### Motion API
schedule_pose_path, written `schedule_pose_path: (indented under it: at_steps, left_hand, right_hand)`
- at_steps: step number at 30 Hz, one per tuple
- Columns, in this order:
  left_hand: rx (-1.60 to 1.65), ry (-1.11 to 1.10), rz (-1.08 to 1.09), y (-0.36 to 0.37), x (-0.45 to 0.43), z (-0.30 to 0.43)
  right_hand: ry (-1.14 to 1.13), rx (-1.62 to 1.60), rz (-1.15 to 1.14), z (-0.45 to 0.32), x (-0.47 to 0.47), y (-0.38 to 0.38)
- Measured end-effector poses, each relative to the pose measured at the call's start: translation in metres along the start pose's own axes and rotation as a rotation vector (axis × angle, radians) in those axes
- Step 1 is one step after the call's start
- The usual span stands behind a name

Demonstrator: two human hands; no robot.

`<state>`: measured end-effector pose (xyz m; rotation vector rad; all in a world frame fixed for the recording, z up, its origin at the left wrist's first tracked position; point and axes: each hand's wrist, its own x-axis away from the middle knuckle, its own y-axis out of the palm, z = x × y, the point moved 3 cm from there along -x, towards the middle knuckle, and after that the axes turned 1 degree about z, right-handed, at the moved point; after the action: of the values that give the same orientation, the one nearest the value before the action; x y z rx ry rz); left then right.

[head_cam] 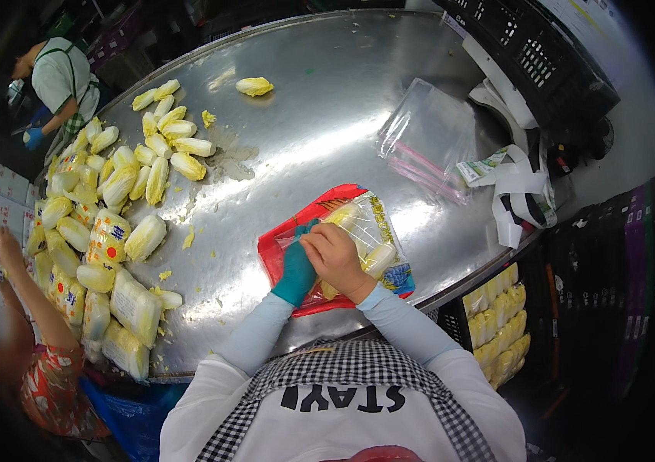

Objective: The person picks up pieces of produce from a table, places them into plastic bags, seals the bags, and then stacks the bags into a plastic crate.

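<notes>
A printed plastic bag [274, 245] with red edges lies on the steel table [304, 144] before me. Through its clear front show several pale yellow baby napa cabbages [380, 259]. My left hand [297, 268], in a teal glove, grips the bag's film near its middle. The bare fingers of my right hand [336, 257] are bunched against the left fingertips and pinch the film there. Both hands cover part of the contents, so I cannot tell whether the bag is sealed.
Loose cabbages [157, 179] and wrapped packs [136, 306] heap at the left. Clear bags [428, 136] and a white label strip [518, 196] lie right, below a black crate [535, 63]. Another crate holds packed cabbages [495, 323]. Two co-workers [68, 75] [50, 369] stand at the left.
</notes>
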<state>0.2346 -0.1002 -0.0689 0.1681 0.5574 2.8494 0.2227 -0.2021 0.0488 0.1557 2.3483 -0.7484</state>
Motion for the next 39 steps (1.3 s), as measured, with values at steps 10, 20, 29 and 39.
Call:
schedule_pose_path:
  at_steps: [10, 20, 29, 39]
  left_hand:
    - [-0.255, 0.002, -0.097, -0.004, -0.011, -0.001]
    - [-0.283, -0.017, -0.134, 0.007, -0.015, -0.009]
    - [-0.290, -0.022, -0.143, 0.013, -0.017, -0.011]
    - [-0.301, -0.024, -0.158, 0.016, -0.014, -0.013]
  right_hand:
    - [0.297, 0.127, -0.235, 0.019, 0.003, 0.016]
    - [0.087, 0.039, -0.096, 0.006, 0.004, 0.021]
    - [0.151, -0.019, -0.054, 0.008, -0.002, 0.012]
    - [0.145, -0.081, -0.025, 0.010, -0.003, 0.011]
